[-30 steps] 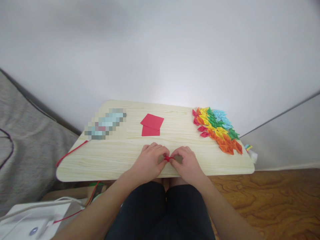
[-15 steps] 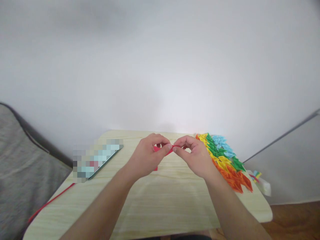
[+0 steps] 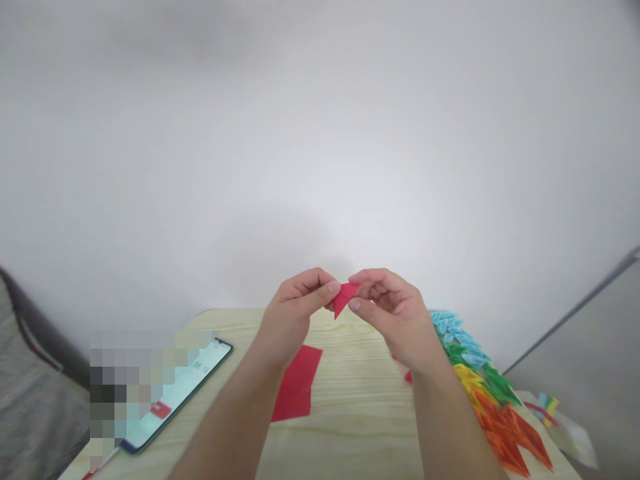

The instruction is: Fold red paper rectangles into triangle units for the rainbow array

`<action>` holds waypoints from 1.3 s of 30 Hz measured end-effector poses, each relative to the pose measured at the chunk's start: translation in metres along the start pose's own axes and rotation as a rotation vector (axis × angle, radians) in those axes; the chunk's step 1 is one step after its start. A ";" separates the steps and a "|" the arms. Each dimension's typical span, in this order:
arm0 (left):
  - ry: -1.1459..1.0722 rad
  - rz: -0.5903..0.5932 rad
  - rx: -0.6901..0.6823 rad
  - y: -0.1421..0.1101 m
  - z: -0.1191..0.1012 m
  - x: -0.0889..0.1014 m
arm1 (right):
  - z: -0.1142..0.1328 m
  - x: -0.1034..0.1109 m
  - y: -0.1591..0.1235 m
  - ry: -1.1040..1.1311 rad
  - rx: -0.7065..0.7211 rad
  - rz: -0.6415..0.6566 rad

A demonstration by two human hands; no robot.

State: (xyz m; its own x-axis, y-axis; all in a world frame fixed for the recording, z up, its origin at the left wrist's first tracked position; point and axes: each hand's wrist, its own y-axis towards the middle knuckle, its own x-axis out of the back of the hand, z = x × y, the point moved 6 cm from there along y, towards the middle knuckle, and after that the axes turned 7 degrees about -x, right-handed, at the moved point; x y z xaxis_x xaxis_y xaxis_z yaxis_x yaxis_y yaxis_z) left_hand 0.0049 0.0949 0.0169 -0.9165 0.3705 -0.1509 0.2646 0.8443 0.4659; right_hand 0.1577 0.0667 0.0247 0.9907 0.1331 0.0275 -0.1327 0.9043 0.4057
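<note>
A small folded piece of red paper (image 3: 345, 299), with a point hanging downward, is held up above the table. My left hand (image 3: 300, 300) pinches its left side between thumb and fingers. At its right edge is my right hand (image 3: 387, 303), thumb and forefinger close around the paper with a small gap showing between them. Beneath my left forearm lies flat red paper (image 3: 300, 383) on the table, partly covered by the arm. A bit of red paper (image 3: 408, 377) peeks out beside my right wrist.
Rows of folded paper pieces in light blue (image 3: 457, 333), green, yellow and orange (image 3: 505, 427) lie on the right of the wooden table (image 3: 355, 413). On the left is a phone (image 3: 175, 400) with a cable. A plastic bag (image 3: 570, 433) sits beyond the right edge.
The view has shifted, so the table sits lower and nearer. The red paper has turned, showing a triangular face, and my right fingers have spread slightly. More flat red paper shows.
</note>
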 end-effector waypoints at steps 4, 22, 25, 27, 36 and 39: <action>-0.149 -0.016 0.063 -0.001 0.005 -0.006 | 0.000 0.000 0.001 0.077 0.014 0.012; 0.134 -0.047 -0.007 -0.010 -0.010 -0.008 | -0.003 0.006 -0.005 -0.114 -0.015 -0.163; 0.157 -0.060 -0.030 -0.013 -0.019 -0.011 | 0.003 0.008 -0.005 -0.147 0.039 -0.216; 0.166 -0.066 -0.053 -0.015 -0.023 -0.013 | 0.007 0.009 -0.007 -0.166 0.079 -0.252; 0.319 -0.079 -0.113 -0.020 -0.016 -0.014 | 0.018 0.006 -0.015 -0.283 0.117 -0.370; 0.379 -0.115 -0.137 -0.022 -0.013 -0.011 | 0.015 0.005 -0.016 -0.289 0.075 -0.374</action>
State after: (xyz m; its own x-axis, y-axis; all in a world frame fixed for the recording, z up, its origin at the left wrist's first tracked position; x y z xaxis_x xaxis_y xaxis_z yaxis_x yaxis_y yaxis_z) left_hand 0.0055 0.0670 0.0199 -0.9900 0.0870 0.1108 0.1355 0.8028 0.5807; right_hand 0.1657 0.0471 0.0320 0.9390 -0.3236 0.1162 0.2260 0.8357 0.5006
